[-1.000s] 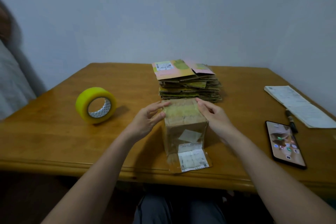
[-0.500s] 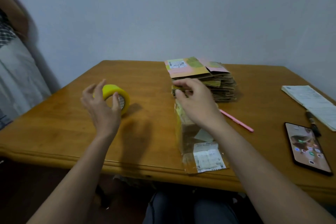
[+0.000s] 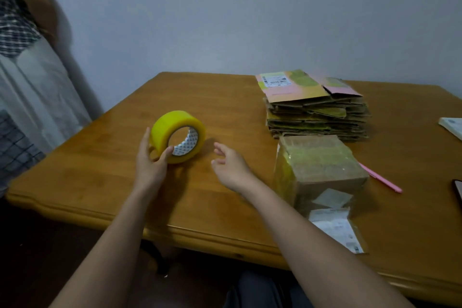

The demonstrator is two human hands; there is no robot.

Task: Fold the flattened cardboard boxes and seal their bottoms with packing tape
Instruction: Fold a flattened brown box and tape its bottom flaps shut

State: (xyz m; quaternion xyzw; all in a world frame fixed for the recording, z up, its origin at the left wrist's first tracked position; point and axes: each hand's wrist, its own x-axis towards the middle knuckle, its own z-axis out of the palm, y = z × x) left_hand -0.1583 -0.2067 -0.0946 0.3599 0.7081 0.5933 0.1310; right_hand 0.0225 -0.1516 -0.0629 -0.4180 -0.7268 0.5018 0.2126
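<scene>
A yellow roll of packing tape [image 3: 175, 124] stands on its edge on the wooden table [image 3: 225, 107]. My left hand [image 3: 152, 160] grips the roll's near side, thumb in front of the core. Just right of the roll, my right hand [image 3: 231, 166] hovers with relaxed fingers and holds nothing. A folded cardboard box [image 3: 318, 170] stands at the right, its taped face up, a label flap hanging toward the table's front edge. Behind it lies a stack of flattened cardboard boxes [image 3: 316, 110].
A pink pen [image 3: 381, 179] lies right of the folded box. A phone's corner [image 3: 458, 190] and a paper pad [image 3: 452, 125] show at the right edge. Another person [image 3: 20, 27] is at the far left beside the table.
My left hand has reached the tape roll and taken hold of it. My right hand has left the folded box and moved left toward the roll. The view has swung left.
</scene>
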